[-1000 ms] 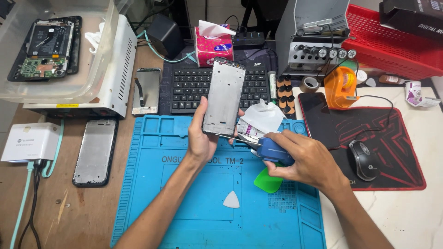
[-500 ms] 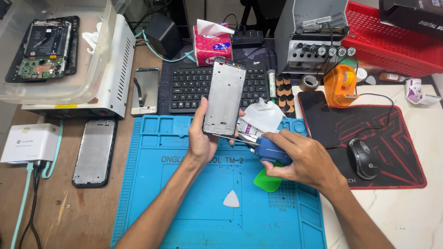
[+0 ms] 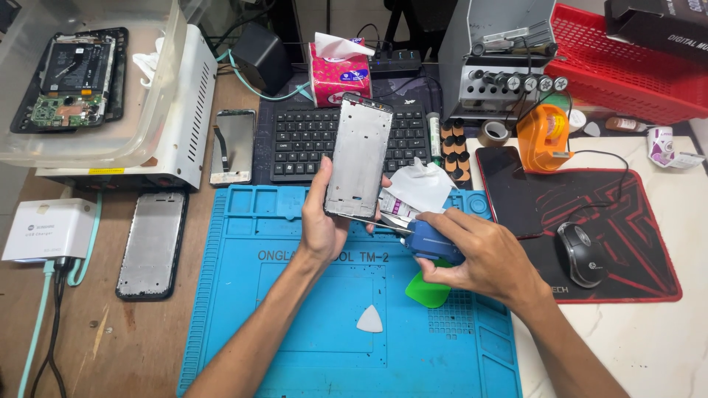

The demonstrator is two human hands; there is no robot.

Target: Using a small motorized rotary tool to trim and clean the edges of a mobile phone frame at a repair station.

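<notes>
My left hand holds a silver phone frame upright above the blue work mat. My right hand grips a blue-handled tool whose thin metal tip touches the frame's lower edge. A crumpled white tissue and a small printed packet lie just behind the tool. A green plastic pick sits under my right hand, and a white triangular pick lies on the mat.
A black keyboard, a pink tissue box, a silver tool stand and a red basket line the back. A mouse sits on a red-black pad. Left: a phone, a white box, an opened phone in a clear tray.
</notes>
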